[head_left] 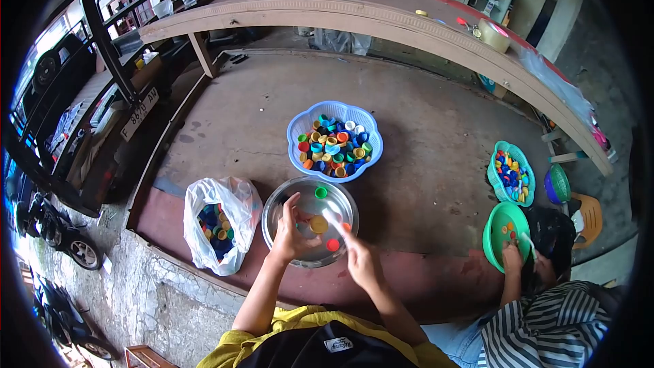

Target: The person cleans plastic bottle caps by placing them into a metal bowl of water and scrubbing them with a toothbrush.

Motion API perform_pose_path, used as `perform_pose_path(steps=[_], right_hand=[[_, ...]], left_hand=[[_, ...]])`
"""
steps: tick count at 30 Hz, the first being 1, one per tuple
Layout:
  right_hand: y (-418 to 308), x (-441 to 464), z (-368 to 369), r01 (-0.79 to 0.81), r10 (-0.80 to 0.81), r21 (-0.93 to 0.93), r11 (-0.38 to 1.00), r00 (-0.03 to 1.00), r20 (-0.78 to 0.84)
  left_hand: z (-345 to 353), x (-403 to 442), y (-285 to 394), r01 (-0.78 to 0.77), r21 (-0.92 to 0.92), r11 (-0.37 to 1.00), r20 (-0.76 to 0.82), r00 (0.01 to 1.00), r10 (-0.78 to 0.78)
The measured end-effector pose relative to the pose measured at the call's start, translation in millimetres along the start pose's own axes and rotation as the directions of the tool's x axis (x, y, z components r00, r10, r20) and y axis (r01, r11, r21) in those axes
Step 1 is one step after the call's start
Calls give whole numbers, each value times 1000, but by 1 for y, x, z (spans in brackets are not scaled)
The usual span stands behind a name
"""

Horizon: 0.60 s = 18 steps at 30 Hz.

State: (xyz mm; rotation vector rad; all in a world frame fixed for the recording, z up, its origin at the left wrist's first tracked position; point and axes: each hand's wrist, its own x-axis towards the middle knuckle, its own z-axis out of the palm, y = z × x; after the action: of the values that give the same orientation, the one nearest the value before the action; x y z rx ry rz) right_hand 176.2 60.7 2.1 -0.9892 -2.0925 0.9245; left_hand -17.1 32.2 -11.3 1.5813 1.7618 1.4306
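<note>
Over a steel bowl [344,199] at the table's near side are both my hands. My left hand [289,232] holds a yellow cap [318,224] between thumb and fingers. A white-bladed tool [332,217] is gripped in my right hand [362,262], its tip close to the yellow cap. Inside the bowl lie a green cap [321,192] and a red cap [333,244]. Behind the bowl stands a blue basket [296,129] full of coloured caps. To its left a white plastic bag [242,201] holds more caps.
At the right, a co-worker in a striped top [545,330] works over a green basin [490,232]. A turquoise basket [493,176] of caps stands behind it. A raised wooden ledge [354,16] crosses the far side, bearing a tape roll [494,35].
</note>
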Motion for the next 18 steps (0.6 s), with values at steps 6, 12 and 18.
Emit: perform_pose_path(steps=[6,12,18], right_hand=[[19,6,-2,-11,16,83,996,998,-53],[23,-5,9,83,-85,-52,995,995,-44],[8,-4,13,198,-197,-73,978,980,13]], left_hand=[[-2,10,3,2,-1,1000,-121,993,-2],[-3,4,-4,-64,-115,991,-169,985,44],[-5,3,6,-87,-56,995,-114,990,81]])
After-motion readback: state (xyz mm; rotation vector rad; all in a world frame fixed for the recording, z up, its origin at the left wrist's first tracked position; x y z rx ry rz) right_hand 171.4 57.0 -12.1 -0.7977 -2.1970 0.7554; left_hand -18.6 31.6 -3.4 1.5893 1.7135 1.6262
